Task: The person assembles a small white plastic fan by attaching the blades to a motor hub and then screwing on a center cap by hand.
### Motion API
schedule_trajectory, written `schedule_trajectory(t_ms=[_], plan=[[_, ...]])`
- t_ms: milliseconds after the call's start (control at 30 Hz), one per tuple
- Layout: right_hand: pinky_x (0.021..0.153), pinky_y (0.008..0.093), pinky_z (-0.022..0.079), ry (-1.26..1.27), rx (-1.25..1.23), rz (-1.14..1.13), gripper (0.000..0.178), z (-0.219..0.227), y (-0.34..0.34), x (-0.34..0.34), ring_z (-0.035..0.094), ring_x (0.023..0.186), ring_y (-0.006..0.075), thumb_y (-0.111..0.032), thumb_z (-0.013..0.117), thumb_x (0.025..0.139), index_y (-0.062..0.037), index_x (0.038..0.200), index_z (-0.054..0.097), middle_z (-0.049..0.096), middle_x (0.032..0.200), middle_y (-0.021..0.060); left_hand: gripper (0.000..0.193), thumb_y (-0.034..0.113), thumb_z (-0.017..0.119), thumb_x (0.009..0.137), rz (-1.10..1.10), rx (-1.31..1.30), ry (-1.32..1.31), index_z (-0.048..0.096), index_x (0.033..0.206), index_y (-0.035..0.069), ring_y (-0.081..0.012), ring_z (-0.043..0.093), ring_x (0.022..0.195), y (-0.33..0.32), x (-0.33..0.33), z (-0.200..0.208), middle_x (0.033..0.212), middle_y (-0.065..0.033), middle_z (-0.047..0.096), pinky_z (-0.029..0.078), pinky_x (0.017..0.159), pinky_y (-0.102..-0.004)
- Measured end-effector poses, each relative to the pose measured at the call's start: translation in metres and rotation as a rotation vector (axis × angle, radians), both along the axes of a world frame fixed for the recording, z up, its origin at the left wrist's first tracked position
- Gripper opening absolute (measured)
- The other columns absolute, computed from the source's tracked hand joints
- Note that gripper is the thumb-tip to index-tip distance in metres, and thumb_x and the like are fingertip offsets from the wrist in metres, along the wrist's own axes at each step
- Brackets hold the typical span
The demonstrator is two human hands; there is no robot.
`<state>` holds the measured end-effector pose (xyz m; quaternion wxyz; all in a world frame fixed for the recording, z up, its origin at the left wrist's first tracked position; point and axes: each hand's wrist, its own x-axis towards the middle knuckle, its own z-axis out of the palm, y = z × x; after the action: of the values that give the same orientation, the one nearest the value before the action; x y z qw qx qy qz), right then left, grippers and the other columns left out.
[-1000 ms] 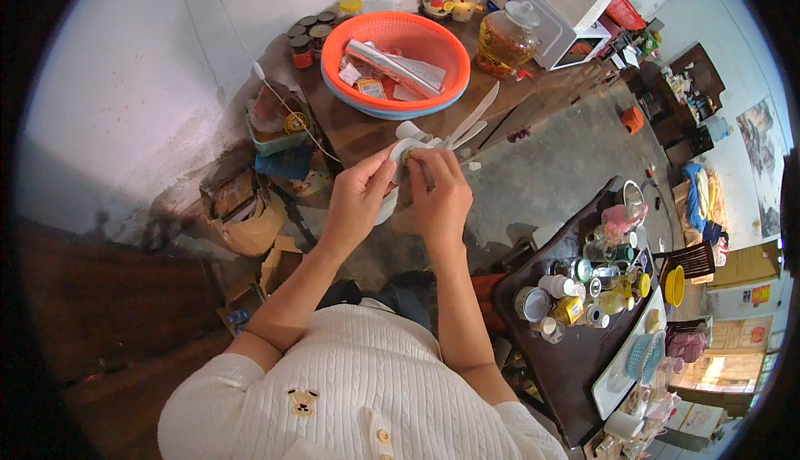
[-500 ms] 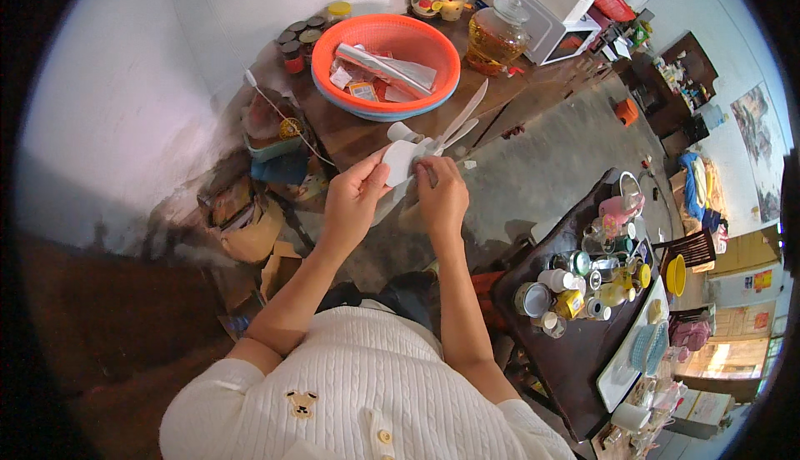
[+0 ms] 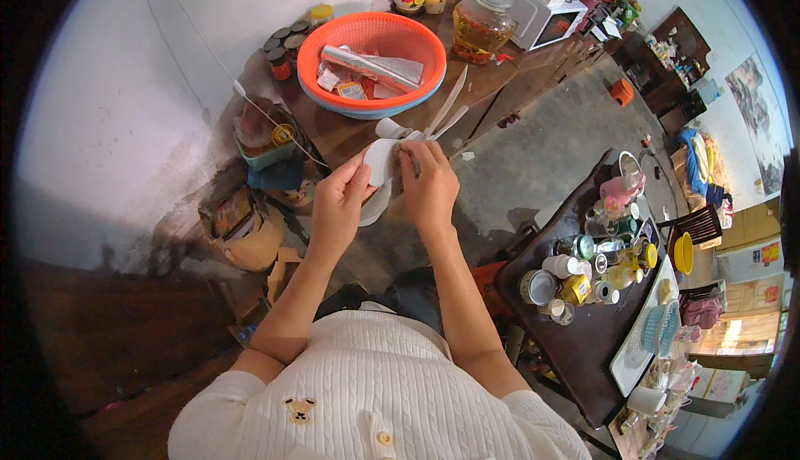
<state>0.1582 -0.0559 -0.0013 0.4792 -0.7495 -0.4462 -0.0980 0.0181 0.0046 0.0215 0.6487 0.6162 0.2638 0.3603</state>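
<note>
Between my hands is a white object whose kind I cannot make out, with a flat rounded part, a short white cylinder and long, narrow, pale blade-like strips fanning away from me. My left hand is closed on the rounded part's left edge, thumb pressed against it. On the other side my right hand pinches the object near the base of the strips, its fingers hiding the join. Another white curved piece hangs below, between the hands.
Ahead, a wooden cabinet carries an orange basket holding packets, dark-lidded jars and a glass jar of amber liquid. At right, a dark table holds several jars and bottles. Cardboard boxes stand at left; a white cable runs nearby.
Both hands and the white object have shifted slightly left in the picture. The surroundings have shifted with the head's movement; the grip on the object looks much the same.
</note>
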Motion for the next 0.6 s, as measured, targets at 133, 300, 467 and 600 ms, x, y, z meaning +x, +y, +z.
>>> schedule_trajectory(t_ms=[133,300,467,600], plan=[[0.073,0.0423,0.054,0.047,-0.077,-0.086,0.011,-0.018,0.003,0.016,0.067,0.089,0.0329,-0.012,0.068,0.089,-0.0103,0.1,0.069,0.067,0.096,0.0083,0.04,0.019,0.051,0.108,-0.023,-0.018,-0.034,0.055,0.142,-0.003,-0.0168,0.064,0.114,0.0,0.002,-0.001,0.13,-0.0116,0.064,0.057,0.098,-0.0346],[0.073,0.0423,0.054,0.079,-0.054,-0.06,0.011,-0.02,-0.004,0.004,0.067,0.088,0.0332,-0.012,0.069,0.089,-0.0104,0.099,0.069,0.067,0.096,0.0087,0.039,0.019,0.052,0.108,0.006,-0.044,-0.039,0.057,0.14,-0.003,-0.0157,0.064,0.112,0.0,0.004,-0.002,0.13,-0.0113,0.064,0.057,0.095,-0.0316],[0.071,0.0413,0.055,0.062,0.097,0.079,0.013,0.019,-0.011,-0.025,0.068,0.087,0.0321,-0.01,0.071,0.086,-0.0093,0.099,0.07,0.067,0.095,0.0083,0.037,0.02,0.053,0.108,0.034,0.01,0.036,0.061,0.137,-0.001,-0.0109,0.065,0.1,0.005,0.002,-0.005,0.122,-0.0074,0.068,0.058,0.085,-0.0271],[0.069,0.0399,0.055,-0.036,0.137,0.136,0.014,0.037,-0.005,-0.032,0.068,0.085,0.0305,-0.009,0.072,0.084,-0.009,0.098,0.07,0.067,0.096,0.0073,0.036,0.02,0.054,0.108,0.063,0.111,0.231,0.062,0.137,0.0,-0.0082,0.064,0.094,0.012,-0.001,-0.004,0.117,-0.0056,0.069,0.057,0.079,-0.0248]])
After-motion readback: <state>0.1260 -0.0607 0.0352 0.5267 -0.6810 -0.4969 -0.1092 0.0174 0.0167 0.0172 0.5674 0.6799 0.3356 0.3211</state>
